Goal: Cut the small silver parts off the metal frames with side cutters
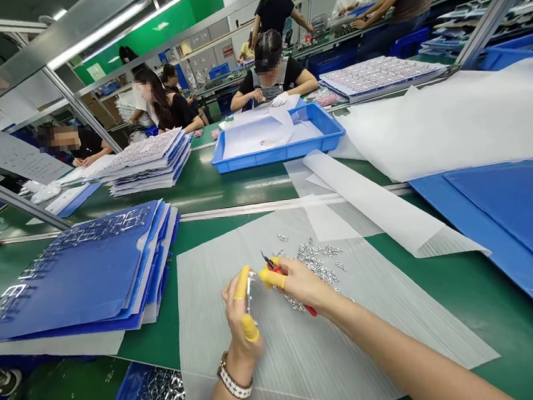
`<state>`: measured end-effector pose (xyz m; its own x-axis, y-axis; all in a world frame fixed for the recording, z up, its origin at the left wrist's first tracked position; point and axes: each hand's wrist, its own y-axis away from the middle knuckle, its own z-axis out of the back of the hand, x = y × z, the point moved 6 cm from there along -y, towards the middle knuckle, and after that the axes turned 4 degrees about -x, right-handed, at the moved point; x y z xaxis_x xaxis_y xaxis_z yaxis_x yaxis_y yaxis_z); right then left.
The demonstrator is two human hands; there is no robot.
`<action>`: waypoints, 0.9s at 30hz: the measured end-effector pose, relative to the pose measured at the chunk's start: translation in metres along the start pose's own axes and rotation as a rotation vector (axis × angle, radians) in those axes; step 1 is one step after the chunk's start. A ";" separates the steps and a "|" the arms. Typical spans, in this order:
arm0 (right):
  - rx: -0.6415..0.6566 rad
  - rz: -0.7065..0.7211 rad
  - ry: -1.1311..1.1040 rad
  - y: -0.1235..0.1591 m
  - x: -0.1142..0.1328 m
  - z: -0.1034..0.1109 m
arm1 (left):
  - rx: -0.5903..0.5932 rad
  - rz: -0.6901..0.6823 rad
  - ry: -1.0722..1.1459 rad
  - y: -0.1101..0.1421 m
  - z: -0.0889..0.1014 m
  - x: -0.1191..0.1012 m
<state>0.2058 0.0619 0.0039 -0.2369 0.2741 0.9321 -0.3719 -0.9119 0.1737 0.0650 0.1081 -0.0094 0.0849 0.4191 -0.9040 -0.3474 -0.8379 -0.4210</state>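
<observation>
Red-handled snips (pixel 273 265) gripped by right hand (pixel 300 283), metal part (pixel 249 291) pinched by left hand (pixel 238 316); loose metal pieces (pixel 314 259) lie just beyond the right fingers (pixel 271 277).

- Left hand (pixel 239 309) raised on edge, yellow-capped fingers (pixel 243 284) pinched together
- Left wrist (pixel 234 376) bent, wearing a watch
- Right hand (pixel 298 283) closed in a grip, just beside the left
- Right forearm (pixel 403 350) bare, reaching in from lower right

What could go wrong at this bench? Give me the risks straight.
The red-handled cutters in the right hand sit close to the small metal piece held in the left hand, so a slip could nick those fingers. The loose metal pieces on the ribbed plastic sheet could be swept onto the green bench by a forearm.
</observation>
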 end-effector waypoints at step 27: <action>-0.169 0.779 0.294 0.057 0.009 -0.050 | -0.133 0.901 0.792 -0.009 -0.023 0.029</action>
<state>0.1372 0.0282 0.0063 -0.6960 -0.3237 0.6410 -0.1292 -0.8216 -0.5552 0.0917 0.1197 -0.0340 0.4271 -0.6258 -0.6526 -0.4815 -0.7683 0.4217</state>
